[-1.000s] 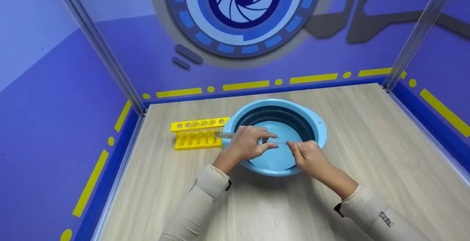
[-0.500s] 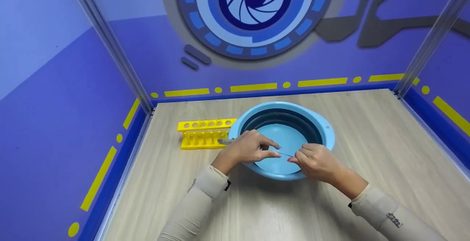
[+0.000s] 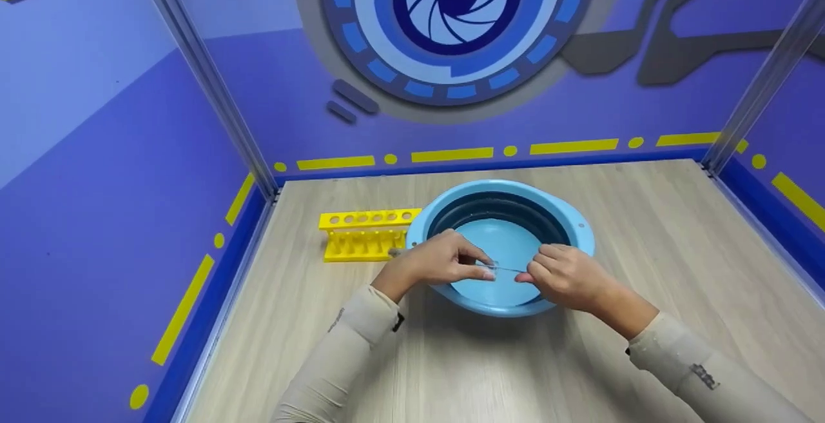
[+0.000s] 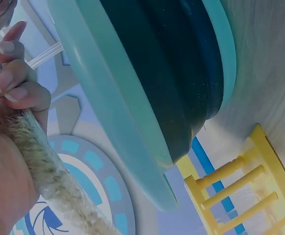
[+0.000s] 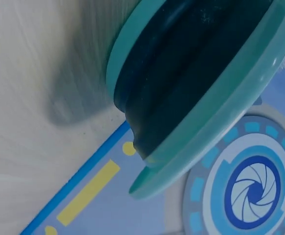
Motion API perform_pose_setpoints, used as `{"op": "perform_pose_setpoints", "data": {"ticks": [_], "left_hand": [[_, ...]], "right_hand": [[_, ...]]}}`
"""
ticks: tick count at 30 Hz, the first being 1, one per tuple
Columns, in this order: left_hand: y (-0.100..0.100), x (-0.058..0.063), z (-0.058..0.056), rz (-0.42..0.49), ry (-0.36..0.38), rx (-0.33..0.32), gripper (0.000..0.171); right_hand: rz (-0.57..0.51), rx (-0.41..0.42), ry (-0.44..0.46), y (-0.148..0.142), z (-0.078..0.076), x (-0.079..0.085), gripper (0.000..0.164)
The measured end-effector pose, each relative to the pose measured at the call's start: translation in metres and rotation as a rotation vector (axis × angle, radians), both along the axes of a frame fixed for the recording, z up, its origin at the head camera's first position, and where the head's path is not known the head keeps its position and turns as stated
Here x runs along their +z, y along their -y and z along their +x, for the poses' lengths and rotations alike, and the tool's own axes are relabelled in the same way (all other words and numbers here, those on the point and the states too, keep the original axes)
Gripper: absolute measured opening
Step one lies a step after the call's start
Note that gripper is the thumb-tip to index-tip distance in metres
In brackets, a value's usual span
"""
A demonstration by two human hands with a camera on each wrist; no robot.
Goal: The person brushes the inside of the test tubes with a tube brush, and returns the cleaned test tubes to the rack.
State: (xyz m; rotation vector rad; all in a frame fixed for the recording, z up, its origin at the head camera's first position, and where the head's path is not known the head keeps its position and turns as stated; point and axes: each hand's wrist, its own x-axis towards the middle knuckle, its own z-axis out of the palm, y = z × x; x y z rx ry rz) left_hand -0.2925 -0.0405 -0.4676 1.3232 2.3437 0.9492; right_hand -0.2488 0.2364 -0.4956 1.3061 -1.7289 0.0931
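Note:
My left hand (image 3: 445,258) holds a clear test tube (image 4: 86,196) over the basin, its fingers curled round it in the left wrist view. Inside the tube sit the pale bristles of a tube brush (image 4: 42,156). From the tube's mouth the brush's thin wire handle (image 3: 509,270) runs to my right hand (image 3: 567,278), which grips it with curled fingers. Both hands hang above the near half of a light-blue basin (image 3: 496,184) with dark inner walls. The right wrist view shows mostly the basin's side, with the fingers almost wholly out of frame.
A yellow test tube rack (image 3: 370,220) stands at the basin's left, close to its rim. The wooden tabletop (image 3: 644,216) is bounded by purple-blue panels (image 3: 258,100) at the back and both sides.
My right hand has turned knuckles-up and drawn slightly away from the left, still gripping the wire. Less of the tube shows behind my left hand. The head view has shifted a little.

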Motion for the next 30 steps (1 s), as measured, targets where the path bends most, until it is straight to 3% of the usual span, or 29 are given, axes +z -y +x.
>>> {"op": "perform_pose_setpoints", "data": {"ticks": [6,13,21,25,30], "left_hand": [[-0.001,-0.007,0.000,0.066,-0.015,0.034,0.039],[0.001,-0.010,-0.002,0.070,-0.076,0.029,0.042],[0.024,-0.024,-0.009,0.054,-0.081,0.136,0.041],[0.029,-0.026,-0.007,0.052,-0.092,0.128,0.043],[0.031,-0.025,-0.006,0.065,-0.163,0.128,0.042]], "right_hand": [[-0.049,-0.017,0.087,-0.001,0.005,-0.006,0.054],[-0.050,-0.026,0.063,-0.010,0.007,-0.007,0.057],[-0.077,-0.068,0.090,-0.032,0.015,-0.010,0.057],[-0.064,-0.083,0.115,-0.037,0.020,-0.012,0.056],[-0.073,-0.096,0.128,-0.040,0.024,-0.013,0.055]]}}
